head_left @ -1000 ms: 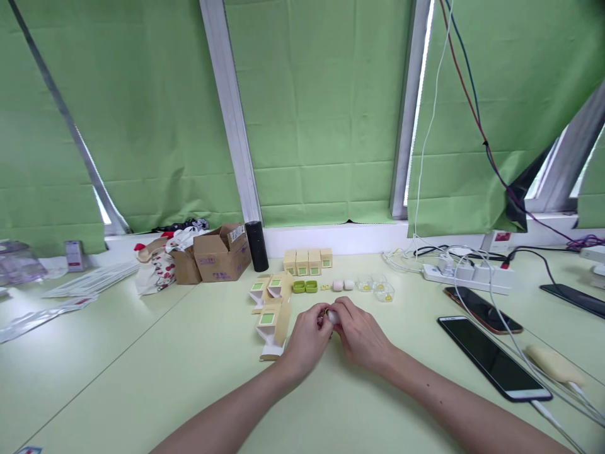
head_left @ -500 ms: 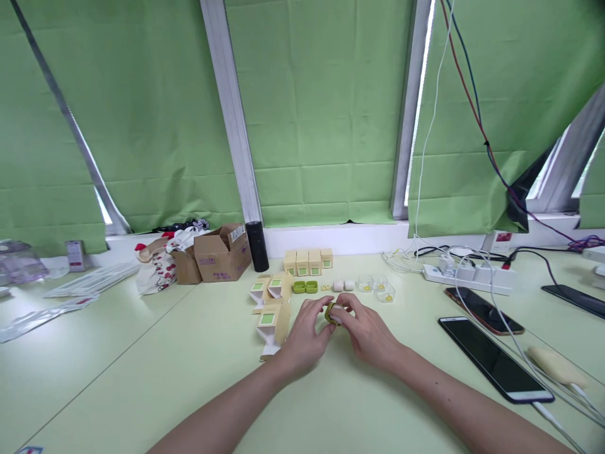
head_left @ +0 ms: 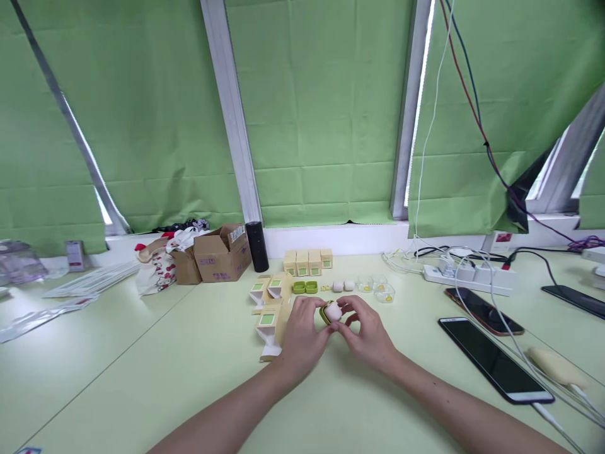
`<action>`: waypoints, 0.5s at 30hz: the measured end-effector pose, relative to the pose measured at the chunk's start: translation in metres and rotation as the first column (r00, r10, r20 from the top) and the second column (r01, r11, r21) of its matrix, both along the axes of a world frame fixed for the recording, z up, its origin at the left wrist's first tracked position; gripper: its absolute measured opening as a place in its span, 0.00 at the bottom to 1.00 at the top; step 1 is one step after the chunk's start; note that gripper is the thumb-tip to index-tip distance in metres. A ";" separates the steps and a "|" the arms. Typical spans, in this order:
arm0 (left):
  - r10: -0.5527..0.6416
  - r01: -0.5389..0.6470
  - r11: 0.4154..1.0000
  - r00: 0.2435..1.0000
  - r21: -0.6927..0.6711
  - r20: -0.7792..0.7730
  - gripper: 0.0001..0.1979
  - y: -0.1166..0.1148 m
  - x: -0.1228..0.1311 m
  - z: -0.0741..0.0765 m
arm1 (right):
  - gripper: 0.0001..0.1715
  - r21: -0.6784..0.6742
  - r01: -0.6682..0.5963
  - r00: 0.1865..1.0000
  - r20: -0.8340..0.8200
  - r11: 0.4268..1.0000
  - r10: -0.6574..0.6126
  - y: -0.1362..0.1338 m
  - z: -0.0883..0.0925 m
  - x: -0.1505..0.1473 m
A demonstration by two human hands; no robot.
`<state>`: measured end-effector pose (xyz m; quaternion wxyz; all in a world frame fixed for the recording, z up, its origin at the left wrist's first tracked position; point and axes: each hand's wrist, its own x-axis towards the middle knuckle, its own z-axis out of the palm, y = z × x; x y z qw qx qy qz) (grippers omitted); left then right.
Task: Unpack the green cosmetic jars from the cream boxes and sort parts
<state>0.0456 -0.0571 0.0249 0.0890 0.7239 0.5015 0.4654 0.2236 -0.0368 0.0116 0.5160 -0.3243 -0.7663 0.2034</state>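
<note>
My left hand (head_left: 302, 337) and my right hand (head_left: 369, 334) meet at the middle of the pale green table (head_left: 142, 372). Together they pinch a small pink-white earbud case (head_left: 333, 310) sitting in a green cover (head_left: 324, 312). Beyond them lies a row of small items: two green covers (head_left: 305, 287), two pink-white cases (head_left: 343, 285) and clear plastic shells (head_left: 378, 287). Left of my hands lie opened beige boxes (head_left: 270, 302); four shut beige boxes (head_left: 307, 261) stand behind.
A cardboard box (head_left: 222, 252), a printed bag (head_left: 158, 268) and a black cylinder (head_left: 257, 246) stand at the back left. A power strip (head_left: 466, 275) with cables and several phones (head_left: 494, 358) lie to the right. Plastic sleeves (head_left: 70, 290) lie far left.
Both hands have moved a little farther from me. The green cover, hidden a second ago, now shows around the pink-white case, and the case faces up between my fingers.
</note>
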 end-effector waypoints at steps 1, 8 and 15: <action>-0.007 0.008 1.000 1.000 0.027 -0.025 0.13 0.000 0.001 -0.001 | 0.15 -0.011 0.010 1.000 -0.003 1.000 -0.010 -0.001 0.000 -0.001; -0.080 0.081 0.996 0.997 -0.039 0.011 0.15 -0.002 -0.001 -0.003 | 0.12 0.100 0.045 0.995 0.085 0.994 -0.053 0.004 -0.001 0.004; -0.168 0.236 0.953 0.933 -0.189 0.318 0.18 0.000 0.003 -0.003 | 0.18 0.326 0.080 0.950 0.260 0.942 -0.171 0.010 -0.006 0.010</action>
